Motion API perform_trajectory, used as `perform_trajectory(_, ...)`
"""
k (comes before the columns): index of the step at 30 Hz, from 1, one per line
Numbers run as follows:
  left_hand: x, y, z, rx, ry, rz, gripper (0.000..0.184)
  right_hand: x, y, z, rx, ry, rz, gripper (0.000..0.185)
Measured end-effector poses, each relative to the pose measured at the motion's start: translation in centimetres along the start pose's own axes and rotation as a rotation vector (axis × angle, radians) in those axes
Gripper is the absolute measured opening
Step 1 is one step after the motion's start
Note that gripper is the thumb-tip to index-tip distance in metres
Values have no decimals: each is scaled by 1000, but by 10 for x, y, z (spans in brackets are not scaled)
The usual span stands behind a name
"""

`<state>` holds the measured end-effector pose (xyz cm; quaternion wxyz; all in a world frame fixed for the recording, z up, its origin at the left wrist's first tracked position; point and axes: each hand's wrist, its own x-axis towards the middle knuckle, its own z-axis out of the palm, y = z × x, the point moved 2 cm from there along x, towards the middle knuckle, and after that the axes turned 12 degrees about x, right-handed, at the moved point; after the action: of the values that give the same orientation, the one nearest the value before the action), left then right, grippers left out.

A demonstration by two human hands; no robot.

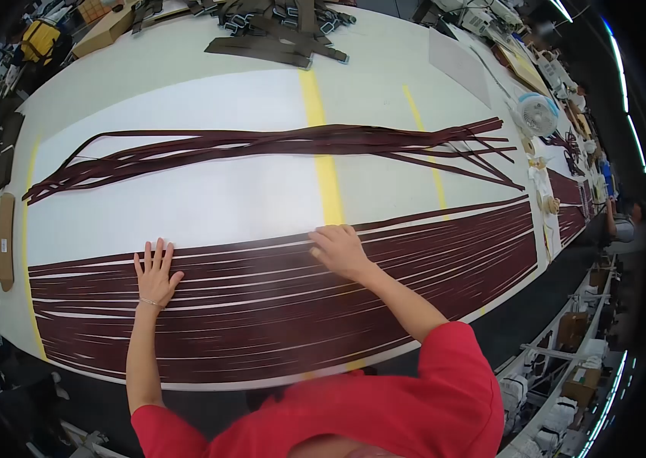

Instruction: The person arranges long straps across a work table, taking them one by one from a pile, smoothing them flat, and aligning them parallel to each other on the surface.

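Many long dark maroon fabric strips [262,324] lie side by side across the near part of the table, with thin pale gaps between some of them. My left hand [156,281] rests flat on the left part of these strips, fingers spread and pointing at their far edge. Farther right, my right hand [340,250] touches the far edge of the same layer, its fingers slightly bent and apart. Neither hand has anything gripped. Beyond both hands, a loose bundle of maroon strips [262,143] stretches across the table, its ends fanned out at the right.
Yellow tape lines [330,195] cross the pale table [384,99]. Dark straps with buckles [277,38] are heaped at the far edge. A cardboard box [4,240] stands at the left, a small fan [538,114] at the right. Another person [625,225] is at far right.
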<state>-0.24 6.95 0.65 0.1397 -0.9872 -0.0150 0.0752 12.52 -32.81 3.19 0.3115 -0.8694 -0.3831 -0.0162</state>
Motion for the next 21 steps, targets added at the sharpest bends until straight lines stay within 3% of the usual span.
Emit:
perform_trajectory(3,-5,5,-11,52,35,-67,64,24,45,-21,-40,68,-52,10)
perform_trajectory(7,-14,19,-35,-126,89,-171,61,59,151,-73,-264,247,242,17)
perform_trajectory(9,-19,32,-53,-251,123,-167,58,64,192,-85,-324,174,461,23)
perform_trajectory(17,-6,93,-103,-527,325,-15,48,74,222,-102,-122,-69,618,26)
perform_trajectory(21,6,116,-109,-705,354,-1,40,68,229,-95,-180,-8,325,25)
